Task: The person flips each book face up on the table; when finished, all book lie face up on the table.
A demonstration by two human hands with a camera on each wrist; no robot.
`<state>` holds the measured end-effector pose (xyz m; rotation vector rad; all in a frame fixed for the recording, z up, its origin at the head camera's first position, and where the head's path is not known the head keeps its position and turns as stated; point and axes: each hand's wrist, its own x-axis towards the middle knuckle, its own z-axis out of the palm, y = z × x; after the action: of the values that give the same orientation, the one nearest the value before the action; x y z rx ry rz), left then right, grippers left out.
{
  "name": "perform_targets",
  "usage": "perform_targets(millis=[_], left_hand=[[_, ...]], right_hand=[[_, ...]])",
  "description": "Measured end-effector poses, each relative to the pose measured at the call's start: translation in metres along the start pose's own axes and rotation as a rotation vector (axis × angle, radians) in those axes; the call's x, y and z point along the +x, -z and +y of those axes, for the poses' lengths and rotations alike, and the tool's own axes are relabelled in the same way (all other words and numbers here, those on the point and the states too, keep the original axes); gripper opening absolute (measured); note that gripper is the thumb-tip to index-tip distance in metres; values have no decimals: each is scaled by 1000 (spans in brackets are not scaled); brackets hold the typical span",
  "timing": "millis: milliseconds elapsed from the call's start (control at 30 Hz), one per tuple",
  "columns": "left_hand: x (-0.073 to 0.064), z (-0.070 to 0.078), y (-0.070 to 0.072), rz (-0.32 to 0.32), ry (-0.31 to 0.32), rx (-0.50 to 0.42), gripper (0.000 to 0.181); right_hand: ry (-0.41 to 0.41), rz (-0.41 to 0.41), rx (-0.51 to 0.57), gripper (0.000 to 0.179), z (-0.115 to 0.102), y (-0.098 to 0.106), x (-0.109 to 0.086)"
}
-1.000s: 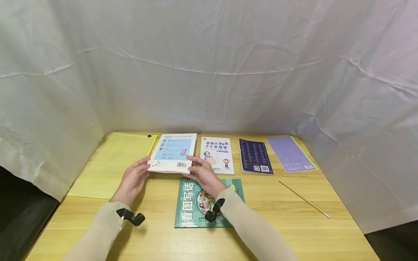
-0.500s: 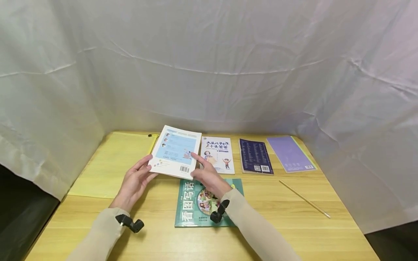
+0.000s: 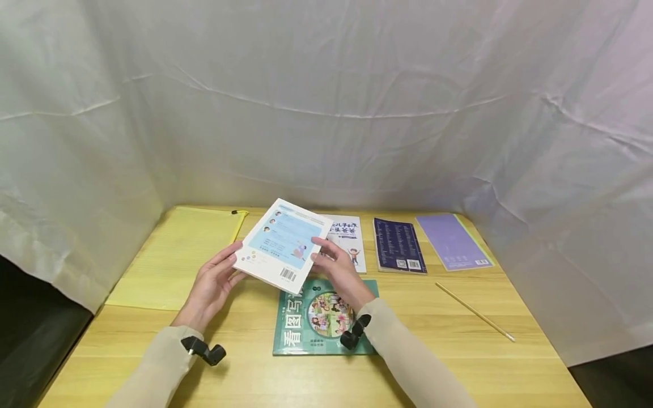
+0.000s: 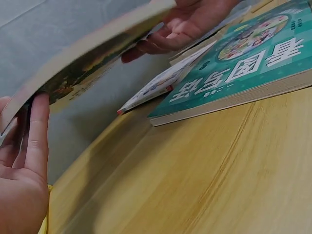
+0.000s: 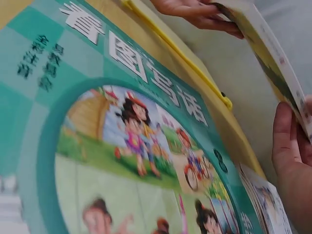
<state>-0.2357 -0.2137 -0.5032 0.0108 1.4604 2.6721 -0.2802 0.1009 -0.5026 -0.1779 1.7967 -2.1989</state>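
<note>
Raised above the table is a thin book, back cover up, with a pale blue panel and a barcode. My left hand pinches its left near corner, fingers beneath it. On its right edge, my right hand grips with the thumb on the cover. Tilted and turned clockwise, the book shows a dark picture on its underside in the left wrist view. Below the right hand lies a green book with a round picture. The held book partly hides a white book with cartoon figures.
A yellow zip pouch lies flat at the left of the wooden table. Toward the right are a dark blue book, a purple notebook and a thin wooden stick. Pale curtains enclose the back and sides.
Both hands have moved the held book up off the pouch side and rightward, turning it clockwise. It now covers part of the white book and overlaps the green book's top corner.
</note>
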Motion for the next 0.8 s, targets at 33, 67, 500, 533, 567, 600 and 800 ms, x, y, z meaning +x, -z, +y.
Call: perform_targets(millis=[33, 67, 500, 533, 567, 600, 800], left_hand=[[0, -1, 0, -7, 0, 1, 34], [-1, -1, -1, -15, 2, 7, 35], [-1, -5, -9, -53, 40, 140, 34], [-1, -5, -11, -55, 45, 156, 33], [-1, -6, -12, -56, 47, 167, 33], [-1, -6, -13, -55, 44, 173, 32], [1, -10, -18, -55, 68, 51, 33]], right_hand=[[5, 6, 9, 58, 0, 2, -1], [9, 15, 8, 56, -1, 4, -1], [96, 154, 111, 43, -4, 32, -6], [99, 161, 110, 44, -3, 34, -6], [99, 160, 109, 46, -4, 37, -7], [99, 158, 101, 50, -4, 39, -8], [87, 143, 80, 58, -11, 52, -14]])
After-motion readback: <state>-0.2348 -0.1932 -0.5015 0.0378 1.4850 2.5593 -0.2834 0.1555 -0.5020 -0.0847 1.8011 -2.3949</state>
